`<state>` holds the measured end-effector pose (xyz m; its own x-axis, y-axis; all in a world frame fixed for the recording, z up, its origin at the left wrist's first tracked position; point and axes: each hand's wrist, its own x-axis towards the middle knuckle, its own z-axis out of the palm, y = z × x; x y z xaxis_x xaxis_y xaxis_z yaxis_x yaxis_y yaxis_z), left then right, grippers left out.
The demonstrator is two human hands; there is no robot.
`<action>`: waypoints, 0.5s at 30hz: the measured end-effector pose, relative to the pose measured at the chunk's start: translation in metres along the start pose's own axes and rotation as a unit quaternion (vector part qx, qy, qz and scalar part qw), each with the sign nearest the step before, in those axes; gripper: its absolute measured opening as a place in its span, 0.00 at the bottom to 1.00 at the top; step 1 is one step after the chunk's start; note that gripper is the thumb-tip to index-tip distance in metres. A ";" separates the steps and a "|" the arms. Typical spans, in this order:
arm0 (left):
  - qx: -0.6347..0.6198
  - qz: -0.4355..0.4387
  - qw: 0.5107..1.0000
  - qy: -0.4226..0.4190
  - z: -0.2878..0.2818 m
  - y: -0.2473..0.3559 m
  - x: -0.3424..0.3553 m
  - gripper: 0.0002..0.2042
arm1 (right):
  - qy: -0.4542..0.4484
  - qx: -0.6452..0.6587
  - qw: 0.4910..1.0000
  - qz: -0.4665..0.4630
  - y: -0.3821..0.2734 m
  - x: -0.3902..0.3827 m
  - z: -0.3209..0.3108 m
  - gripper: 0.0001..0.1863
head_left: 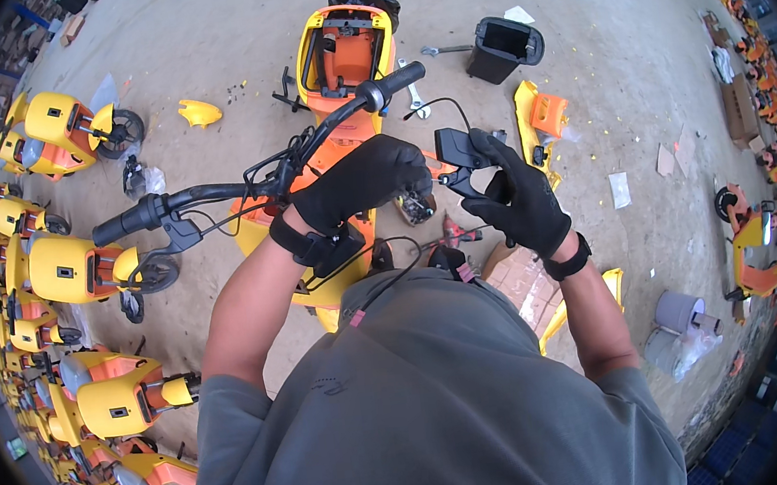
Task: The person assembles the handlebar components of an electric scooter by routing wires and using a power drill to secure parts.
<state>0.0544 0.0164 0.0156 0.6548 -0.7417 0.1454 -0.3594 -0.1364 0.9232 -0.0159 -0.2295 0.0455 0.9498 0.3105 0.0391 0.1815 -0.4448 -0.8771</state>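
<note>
In front of me stands a yellow and orange scooter (351, 49) with its seat area uncovered and its black handlebar (204, 196) running crosswise. Black gloves cover both hands. My right hand (524, 200) grips a black brake lever assembly (460, 148), from which a thin cable arcs up and left. My left hand (370, 178) is closed beside it, fingertips pinched close to the lever's end; whatever they hold is too small to make out. Another brake lever (181, 234) is fixed on the handlebar's left side, near the grip (126, 221). Loose cables gather around the handlebar's middle.
Rows of yellow scooters (79, 270) line the left side. On the floor lie a wrench (415, 102), a black bin (505, 48), yellow body panels (527, 119) and a cardboard box (524, 285). A red tool (454, 233) rests close to my feet. Buckets (678, 311) stand at right.
</note>
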 end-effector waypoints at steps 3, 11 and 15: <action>-0.037 0.040 0.998 0.011 -0.002 -0.001 0.000 0.05 | -0.022 -0.014 1.000 0.002 -0.001 -0.003 -0.004 0.42; -0.020 -0.022 0.992 -0.126 -0.012 0.011 0.002 0.09 | -0.055 -0.006 0.998 0.021 -0.004 -0.013 -0.007 0.43; -0.039 -0.083 0.986 -0.138 -0.013 0.015 0.003 0.11 | -0.058 -0.018 0.998 0.017 -0.002 -0.016 -0.009 0.44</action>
<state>0.0600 0.0210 0.0343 0.4912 -0.8650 -0.1029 -0.2027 -0.2284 0.9522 -0.0288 -0.2413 0.0507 0.9197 0.3897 -0.0475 0.1614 -0.4856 -0.8591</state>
